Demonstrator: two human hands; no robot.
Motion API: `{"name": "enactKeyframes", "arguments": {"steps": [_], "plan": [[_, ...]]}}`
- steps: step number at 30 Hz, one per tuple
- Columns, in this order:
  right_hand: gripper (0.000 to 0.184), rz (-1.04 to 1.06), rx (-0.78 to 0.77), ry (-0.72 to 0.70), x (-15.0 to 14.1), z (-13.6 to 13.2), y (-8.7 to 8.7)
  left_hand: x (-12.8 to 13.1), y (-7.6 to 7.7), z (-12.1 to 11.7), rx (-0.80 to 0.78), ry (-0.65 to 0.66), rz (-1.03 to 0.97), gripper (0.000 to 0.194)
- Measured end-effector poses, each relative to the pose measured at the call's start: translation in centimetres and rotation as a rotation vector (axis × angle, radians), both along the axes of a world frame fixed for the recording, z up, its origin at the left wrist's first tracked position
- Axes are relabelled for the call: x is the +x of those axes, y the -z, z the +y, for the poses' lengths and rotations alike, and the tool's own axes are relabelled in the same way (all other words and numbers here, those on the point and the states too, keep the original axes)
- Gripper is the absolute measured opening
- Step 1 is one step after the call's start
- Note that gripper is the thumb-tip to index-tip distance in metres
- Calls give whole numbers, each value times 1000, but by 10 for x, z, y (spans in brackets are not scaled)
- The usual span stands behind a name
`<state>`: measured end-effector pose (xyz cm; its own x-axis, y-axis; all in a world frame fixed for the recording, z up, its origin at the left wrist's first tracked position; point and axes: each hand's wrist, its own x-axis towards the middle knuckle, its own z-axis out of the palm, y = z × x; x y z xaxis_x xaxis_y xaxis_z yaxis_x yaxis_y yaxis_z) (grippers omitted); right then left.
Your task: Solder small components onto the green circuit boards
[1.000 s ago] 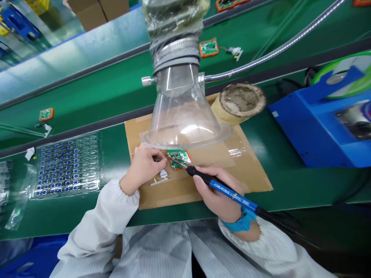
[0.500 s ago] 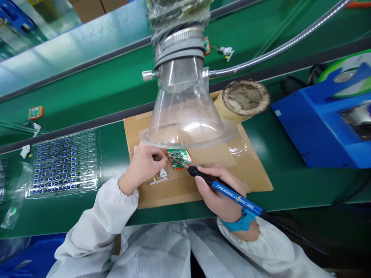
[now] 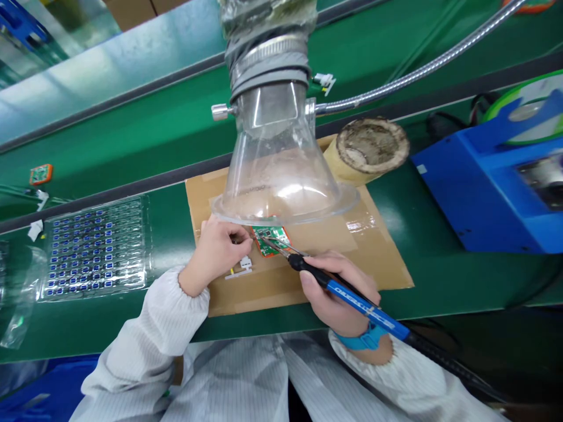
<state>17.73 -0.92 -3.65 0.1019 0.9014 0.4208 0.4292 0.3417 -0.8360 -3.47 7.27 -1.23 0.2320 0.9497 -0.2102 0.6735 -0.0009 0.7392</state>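
Observation:
A green circuit board (image 3: 278, 241) with an orange edge lies on a cardboard sheet (image 3: 281, 293). My right hand (image 3: 341, 293) grips a blue and black soldering iron (image 3: 360, 306), its thin tip over the board. Beside that tip a second slim metal prong also reaches onto the board. At the board's left edge, my left hand (image 3: 220, 249) is closed in a pinch; what sits between the fingertips is too small to make out. Just below those fingers lies a small white plastic connector (image 3: 245, 265) with a yellow bit. The clear hood hides the board's far edge from view.
A clear fume hood (image 3: 281, 176) hangs low above the board. Behind it stands a crusted round pot (image 3: 372, 149). To the right is a blue machine with a reel (image 3: 475, 181); to the left, a plastic tray of blue parts (image 3: 97, 252). Another board (image 3: 41, 174) lies on the green belt.
The boards and white connectors on the green belt have shifted left. My right hand and the soldering iron have moved slightly right and down; my left hand stays almost in place.

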Motion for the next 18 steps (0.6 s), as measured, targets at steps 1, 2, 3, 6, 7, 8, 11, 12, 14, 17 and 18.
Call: {"name": "enactKeyframes", "arguments": {"steps": [1, 2, 3, 6, 7, 8, 11, 12, 14, 17, 18], "plan": [[17, 7, -11, 8, 1, -1, 1, 0, 0, 0, 4, 0, 0, 22], [16, 15, -20, 15, 2, -1, 2, 0, 0, 0, 7, 0, 1, 22], [16, 21, -26, 19, 3, -1, 2, 1, 0, 0, 7, 1, 2, 22], [16, 50, -8, 15, 3, -1, 4, 1, -1, -1, 1, -1, 9, 22], [16, 59, -3, 12, 3, 0, 3, 1, -1, -1, -2, -2, 13, 21], [15, 63, -4, 14, 3, 0, 3, 1, -1, -1, -4, -4, 17, 21], [13, 51, -20, 43, 2, -1, 2, 1, -3, 0, 1, 0, 37, 21], [12, 48, -23, 55, 3, -1, 2, 1, -4, 0, 8, 11, 46, 20], [13, 60, -23, 71, 5, -3, 3, 1, -6, -1, 32, 69, 78, 14], [15, 91, -21, 113, 10, -5, 7, -2, -8, -4, 98, 174, 145, 7], [15, 93, -18, 132, 12, -6, 9, -5, -8, -4, 105, 188, 153, 8]]}}
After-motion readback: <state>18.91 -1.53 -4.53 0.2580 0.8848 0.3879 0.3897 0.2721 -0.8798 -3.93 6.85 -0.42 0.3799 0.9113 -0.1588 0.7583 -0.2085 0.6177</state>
